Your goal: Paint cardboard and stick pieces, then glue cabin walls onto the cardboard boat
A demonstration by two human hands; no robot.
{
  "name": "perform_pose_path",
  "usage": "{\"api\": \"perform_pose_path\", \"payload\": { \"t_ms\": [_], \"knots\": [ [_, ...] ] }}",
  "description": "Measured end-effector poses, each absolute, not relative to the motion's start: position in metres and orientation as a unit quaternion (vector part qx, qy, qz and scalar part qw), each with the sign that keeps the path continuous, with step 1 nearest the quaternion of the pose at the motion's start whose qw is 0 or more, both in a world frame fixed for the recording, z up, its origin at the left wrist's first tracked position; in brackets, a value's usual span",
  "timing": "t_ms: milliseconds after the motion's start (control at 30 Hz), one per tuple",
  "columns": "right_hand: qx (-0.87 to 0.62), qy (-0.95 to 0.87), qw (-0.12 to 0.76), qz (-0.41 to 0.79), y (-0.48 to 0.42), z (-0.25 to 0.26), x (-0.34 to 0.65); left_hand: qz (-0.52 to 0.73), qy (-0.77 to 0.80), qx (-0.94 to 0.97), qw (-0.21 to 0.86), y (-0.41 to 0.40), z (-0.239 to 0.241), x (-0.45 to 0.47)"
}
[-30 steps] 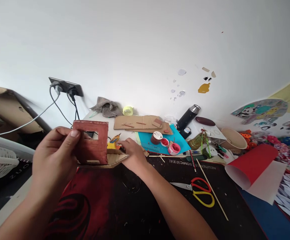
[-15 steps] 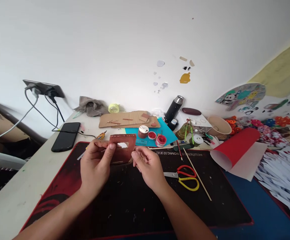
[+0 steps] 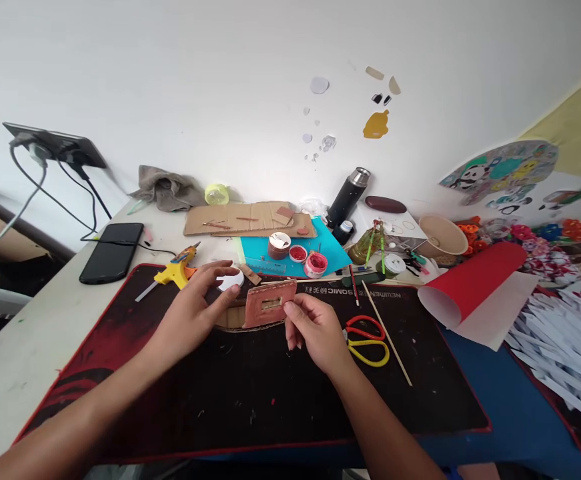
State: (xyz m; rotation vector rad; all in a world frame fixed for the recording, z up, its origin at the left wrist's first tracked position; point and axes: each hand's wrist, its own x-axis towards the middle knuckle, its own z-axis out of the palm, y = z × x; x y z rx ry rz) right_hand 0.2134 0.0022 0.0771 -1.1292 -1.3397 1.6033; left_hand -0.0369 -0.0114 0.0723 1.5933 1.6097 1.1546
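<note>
Between the thumb and fingers of my right hand (image 3: 316, 328) is a reddish-brown painted cardboard piece (image 3: 255, 305) with a rectangular cut-out, held upright above the mat. My left hand (image 3: 195, 307) is off it, fingers spread and holding nothing, just left of the piece. Its fingertips partly cover a white round lid-like thing (image 3: 231, 280). Bare brown cardboard (image 3: 231, 318) with a curved lower edge shows behind the painted piece; whether the two are joined I cannot tell. A yellow glue gun (image 3: 174, 273) lies beyond my left hand.
On the black mat (image 3: 250, 413) lie scissors (image 3: 367, 343) and a thin wooden stick (image 3: 390, 340). Open paint pots (image 3: 315, 265) stand on blue paper (image 3: 337, 252). A phone (image 3: 113, 252) is at left, a black flask (image 3: 346, 200) at the wall, rolled red paper (image 3: 485, 280) at right.
My left hand has let go of the painted cardboard and moved slightly away from it. My right hand now holds the piece, which has turned and shifted right. The view has shifted too.
</note>
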Motion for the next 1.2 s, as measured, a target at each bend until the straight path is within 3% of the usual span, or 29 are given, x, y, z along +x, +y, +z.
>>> {"api": "perform_pose_path", "payload": {
  "t_ms": [100,300,600,800,1000,1200],
  "knots": [
    [-0.448,-0.524,0.374,0.62,0.002,0.074,0.214,0.372,0.612,0.615,0.329,-0.009,0.072,-0.047],
    [-0.471,-0.553,0.359,0.587,-0.002,0.075,0.21,0.37,0.585,0.658,0.294,-0.032,0.08,-0.039],
    [-0.472,-0.601,0.39,0.513,0.001,0.062,0.213,0.344,0.522,0.702,0.34,-0.031,0.076,-0.02],
    [-0.448,-0.721,0.439,0.295,0.0,0.057,0.236,0.34,0.533,0.67,0.39,-0.03,0.079,-0.026],
    [-0.314,-0.868,0.379,0.069,0.006,0.059,0.24,0.3,0.534,0.653,0.445,-0.026,0.082,-0.027],
    [-0.295,-0.892,0.341,0.031,0.01,0.059,0.239,0.297,0.523,0.674,0.429,-0.024,0.085,-0.027]
  ]
}}
